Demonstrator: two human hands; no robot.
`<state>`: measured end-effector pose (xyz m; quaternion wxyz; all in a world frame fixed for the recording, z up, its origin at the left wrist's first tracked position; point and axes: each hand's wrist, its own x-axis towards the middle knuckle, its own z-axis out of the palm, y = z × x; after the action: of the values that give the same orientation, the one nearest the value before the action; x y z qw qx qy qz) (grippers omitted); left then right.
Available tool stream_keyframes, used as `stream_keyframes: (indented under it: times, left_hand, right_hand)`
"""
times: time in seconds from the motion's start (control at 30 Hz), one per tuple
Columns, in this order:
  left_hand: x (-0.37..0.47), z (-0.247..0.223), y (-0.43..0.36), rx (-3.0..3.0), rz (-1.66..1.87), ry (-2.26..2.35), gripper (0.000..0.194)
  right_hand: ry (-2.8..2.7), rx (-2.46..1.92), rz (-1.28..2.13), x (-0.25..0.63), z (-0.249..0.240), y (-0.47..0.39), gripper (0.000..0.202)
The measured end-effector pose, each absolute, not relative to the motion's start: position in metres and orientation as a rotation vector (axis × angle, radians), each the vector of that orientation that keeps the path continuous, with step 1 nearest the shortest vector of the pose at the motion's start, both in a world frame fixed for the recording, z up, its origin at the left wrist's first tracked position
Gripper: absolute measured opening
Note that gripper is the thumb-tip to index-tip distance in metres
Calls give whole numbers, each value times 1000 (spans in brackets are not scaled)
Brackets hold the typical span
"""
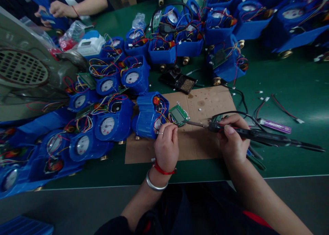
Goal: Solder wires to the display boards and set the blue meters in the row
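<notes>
My right hand is closed around a soldering iron, whose metal tip points left and meets the right edge of a small green circuit board with a grey display. Below that board, my left hand has its fingers pinched together; whatever lies between them is hidden. Thin coloured wires run from the board into an open blue water meter, just left of it. Meter and board rest over a brown cardboard sheet.
More blue meters with loose wires crowd the left and back of the green table. A black soldering stand sits behind the cardboard. A purple stick-like item lies right. Another person's hands hold a blue part.
</notes>
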<state>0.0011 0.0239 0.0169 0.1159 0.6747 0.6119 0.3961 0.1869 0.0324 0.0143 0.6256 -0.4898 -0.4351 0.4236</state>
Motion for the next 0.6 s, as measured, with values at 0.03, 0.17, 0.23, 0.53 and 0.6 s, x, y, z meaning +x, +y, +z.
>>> stream_keyframes:
  times: [0.03,0.17,0.23,0.53,0.6]
  left_hand:
    - [1,17,24,1980,1161,1788,13]
    - [1,17,24,1984,1145,1796,13]
    - [1,16,24,1993,1142,1798,14]
    - [1,13,24,2071,1170,1816,15]
    - [1,11,24,2099,1175,1823,15]
  right_hand:
    - [-1005,-1132,979,187,14,32,20]
    - [-1028,-1140,982,188,13,31,19]
    - [-1057,-1143,968,188,13,31,19]
    - [-1196,-1229,850,187,14,31,19]
    - [-1207,-1233,843,187,14,31,19]
